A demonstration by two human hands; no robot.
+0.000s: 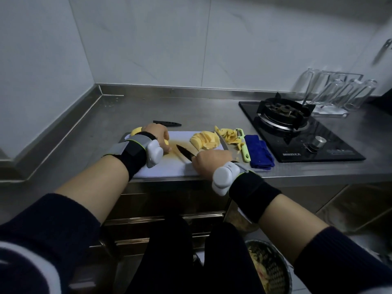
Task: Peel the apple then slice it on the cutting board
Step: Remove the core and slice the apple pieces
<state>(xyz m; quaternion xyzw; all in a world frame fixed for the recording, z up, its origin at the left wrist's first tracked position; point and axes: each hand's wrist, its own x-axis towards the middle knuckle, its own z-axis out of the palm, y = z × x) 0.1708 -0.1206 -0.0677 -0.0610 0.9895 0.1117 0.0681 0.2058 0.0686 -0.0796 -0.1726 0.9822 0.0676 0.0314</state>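
Observation:
A white cutting board lies on the steel counter. My left hand presses down on a peeled yellow apple piece at the board's left; another yellow piece shows behind the wrist. My right hand grips a black-bladed knife whose tip points toward the held piece, just right of it. A pile of apple slices rests on the board's right part, with a second, silver knife blade beside it.
Apple peels, a green-handled peeler and a folded blue cloth lie right of the board. A black knife sheath sits behind it. A gas hob and glasses rack stand further right. A bin is below.

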